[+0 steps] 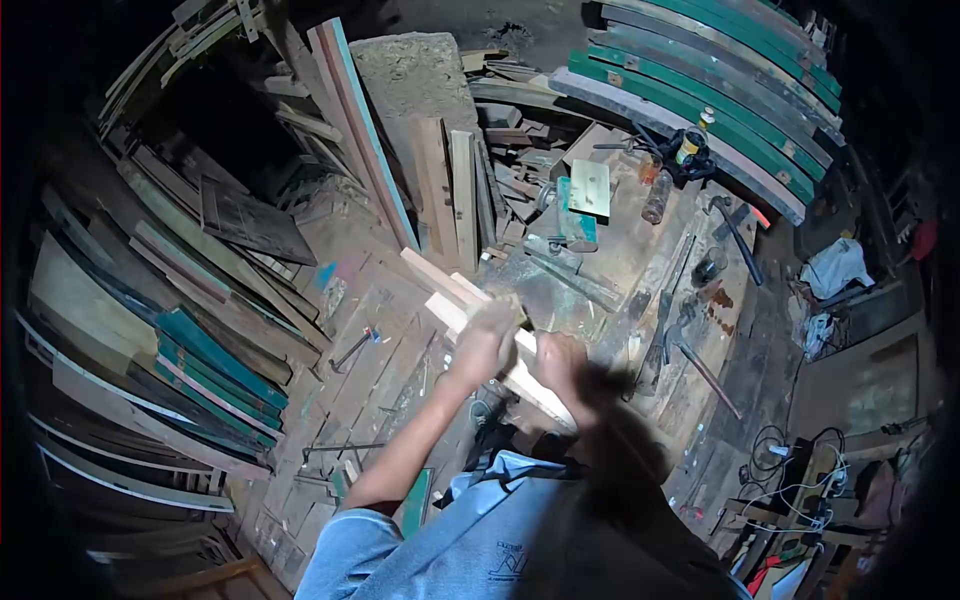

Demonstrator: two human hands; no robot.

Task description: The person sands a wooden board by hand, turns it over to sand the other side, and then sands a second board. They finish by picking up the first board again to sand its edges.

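Pale wooden pieces [535, 388] lie at a slant in front of my body, near the middle of the view. My left hand [485, 340] is closed around their upper part, beside a small brownish block at its fingertips. Close by on the right, my right hand [562, 362] is closed at the edge of the same pieces, with its fingers curled and partly in shadow. The far ends of the pieces stick out beyond my left hand toward the upper left. The lower end reaches down near my shirt.
A workbench [690, 400] at the right holds a hammer [738, 240], another hammer [705, 378], bottles and a glass jar [708, 268]. Green boards [700, 110] lie behind it. Long planks [365, 135] lean upright ahead, and boards are stacked at the left. Cables [790, 480] hang lower right.
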